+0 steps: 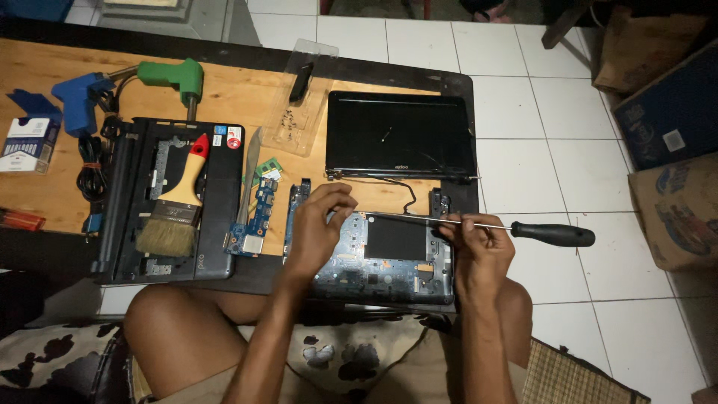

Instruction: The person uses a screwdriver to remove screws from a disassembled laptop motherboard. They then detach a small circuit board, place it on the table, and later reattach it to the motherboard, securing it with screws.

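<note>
An opened laptop base [389, 258] with its blue circuit board exposed rests on my lap and the table edge. My left hand [318, 224] sits on its left side, fingers curled at the board's top left corner. My right hand [479, 247] grips the metal shaft of a long screwdriver [553, 234] with a black handle that sticks out to the right; the tip points left across the board. The detached black screen [400, 135] lies just behind, still joined by a thin cable.
A wooden table [232, 93] carries a laptop top cover [168, 202] with a paintbrush [176, 202] on it, small circuit boards [258, 206], a clear plastic tray [299, 97], green [172, 75] and blue [78, 93] tools, and a small box [26, 142]. Cardboard boxes [673, 150] stand on the white tile floor at right.
</note>
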